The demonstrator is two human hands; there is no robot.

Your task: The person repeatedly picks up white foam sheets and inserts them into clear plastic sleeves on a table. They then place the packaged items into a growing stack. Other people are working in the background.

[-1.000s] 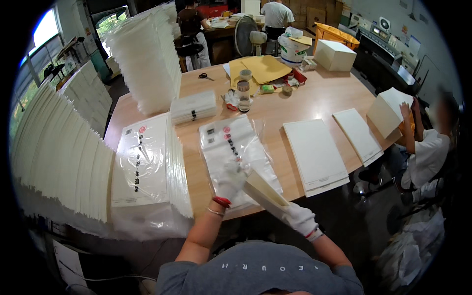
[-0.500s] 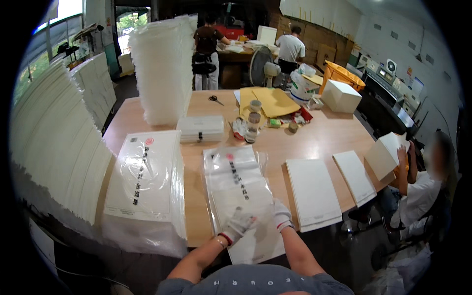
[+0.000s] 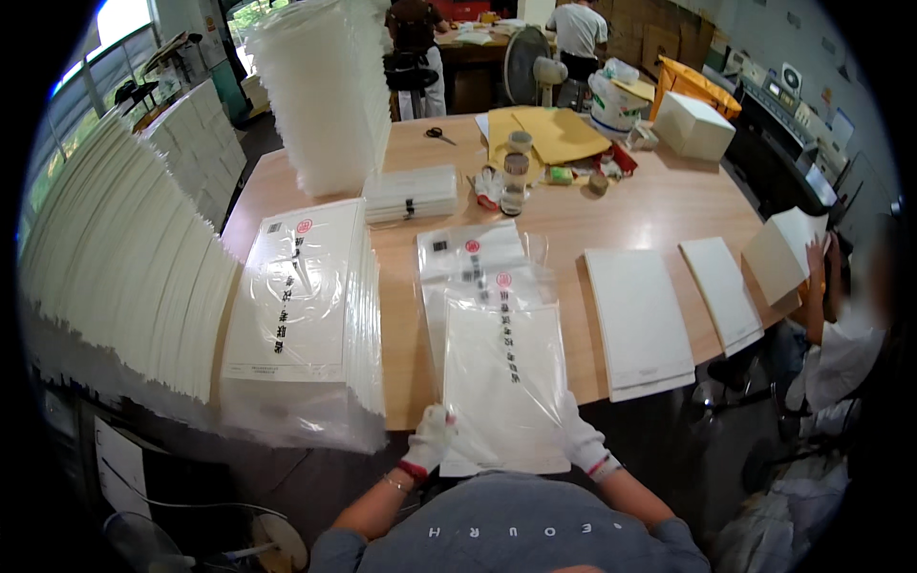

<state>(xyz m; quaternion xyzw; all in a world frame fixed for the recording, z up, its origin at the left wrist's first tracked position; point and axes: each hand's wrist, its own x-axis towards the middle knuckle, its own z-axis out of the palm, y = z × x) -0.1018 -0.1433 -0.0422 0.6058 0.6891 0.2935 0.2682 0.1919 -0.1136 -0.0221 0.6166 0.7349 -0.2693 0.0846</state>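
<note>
Both my hands wear white gloves with red cuffs. They grip a clear plastic bag (image 3: 504, 286), printed in black and red, at its near end by my shirt. A stack of white paper (image 3: 501, 392) lies inside it, and its near edge sticks out of the bag. My left hand (image 3: 432, 435) is closed on the lower left edge. My right hand (image 3: 581, 439) holds the lower right edge, its fingers partly hidden. Under the far end lies another printed clear bag (image 3: 444, 272) on the table. To the left stands a thick pile of printed clear bags (image 3: 296, 306).
White paper stacks (image 3: 638, 320) lie at the right of the wooden table (image 3: 535, 215). Tall paper piles (image 3: 124, 277) stand at the left. A jar (image 3: 514, 181), scissors (image 3: 437, 135) and yellow envelopes (image 3: 549, 134) sit farther back. A co-worker (image 3: 845, 353) handles a white block of paper at the right.
The bag with the paper has come toward me, showing another bag behind it. My left hand has gone from the bag's surface to its lower left edge. The view has tilted down.
</note>
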